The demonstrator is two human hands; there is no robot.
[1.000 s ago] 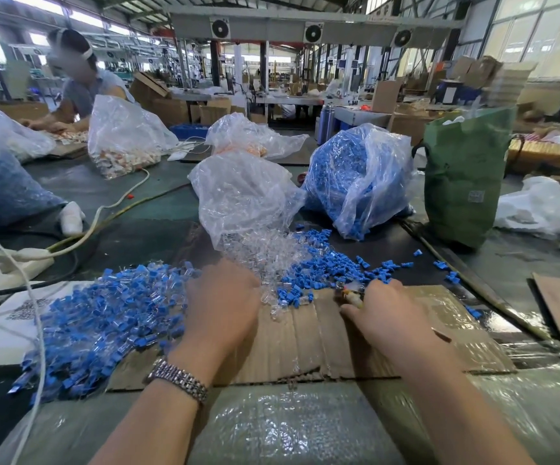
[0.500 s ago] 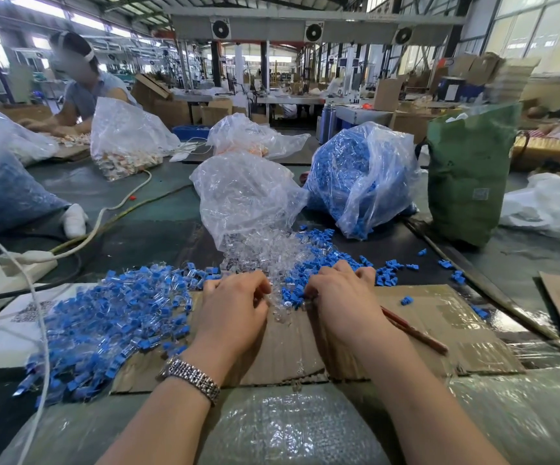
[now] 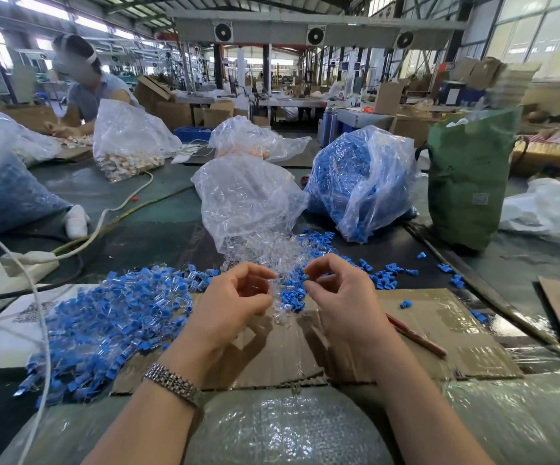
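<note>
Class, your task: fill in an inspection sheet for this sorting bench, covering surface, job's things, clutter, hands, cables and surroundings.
Surface: dark table with a cardboard sheet under the hands.
Job's things: clear pieces spilling from a clear bag; loose blue pieces; mixed blue-and-clear pile at the left.
Clutter: red pencil, green bag, bag of blue pieces, bubble wrap.
Grippers: left hand and right hand above the pieces, fingers curled; any pinched piece is too small to tell.
Cables: white cable leading to a white power strip.
Surroundings: factory hall; another person works at the far left.
</note>
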